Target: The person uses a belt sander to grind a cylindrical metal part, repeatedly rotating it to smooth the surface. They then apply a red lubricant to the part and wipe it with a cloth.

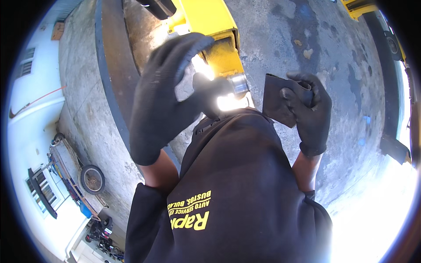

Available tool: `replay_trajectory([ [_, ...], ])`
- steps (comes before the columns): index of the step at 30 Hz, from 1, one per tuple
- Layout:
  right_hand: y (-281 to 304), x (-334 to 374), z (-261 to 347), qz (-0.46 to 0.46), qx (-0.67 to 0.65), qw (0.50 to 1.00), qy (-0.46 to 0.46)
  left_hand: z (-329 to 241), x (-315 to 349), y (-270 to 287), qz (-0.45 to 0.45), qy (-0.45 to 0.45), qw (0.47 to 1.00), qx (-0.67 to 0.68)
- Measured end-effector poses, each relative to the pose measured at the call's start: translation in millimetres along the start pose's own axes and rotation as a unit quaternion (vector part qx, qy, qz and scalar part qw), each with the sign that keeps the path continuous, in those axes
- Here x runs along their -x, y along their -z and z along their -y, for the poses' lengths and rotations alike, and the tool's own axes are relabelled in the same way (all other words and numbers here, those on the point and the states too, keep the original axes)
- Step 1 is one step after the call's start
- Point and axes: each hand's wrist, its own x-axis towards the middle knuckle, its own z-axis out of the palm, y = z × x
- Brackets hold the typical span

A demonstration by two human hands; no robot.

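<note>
My left hand [162,96], in a black glove, is raised with its fingers curved and the thumb spread apart from them. No object shows between them, and the glove is slightly blurred. Beside the thumb sits a shiny metal cylinder [239,84] at the near end of a yellow steel arm [221,55]; whether they touch, I cannot tell. My right hand [313,109], gloved in black too, pinches a folded dark sheet [276,98], which looks like sandpaper. That sheet is held up right of the cylinder, apart from it.
A long dark steel beam or rail [115,65] runs along the left of the yellow arm. Stained concrete floor [307,39] lies around. Far left, a cart with a wheel [92,179] stands by a white wall [30,131]. More yellow equipment [359,8] is at the upper right.
</note>
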Motion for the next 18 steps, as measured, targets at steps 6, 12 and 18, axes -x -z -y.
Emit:
replay_trajectory([
  [6,-38,-21,-19,-0.009,0.096,0.978,0.187,-13,52,-87,0.064,0.119,0.973,-0.184],
  [12,-60,-29,-25,-0.003,0.225,0.964,0.138,-25,42,-109,0.072,0.132,0.957,-0.248],
  [18,-84,-30,-28,-0.124,0.339,0.902,0.236,-17,43,-121,0.051,0.109,0.955,-0.273],
])
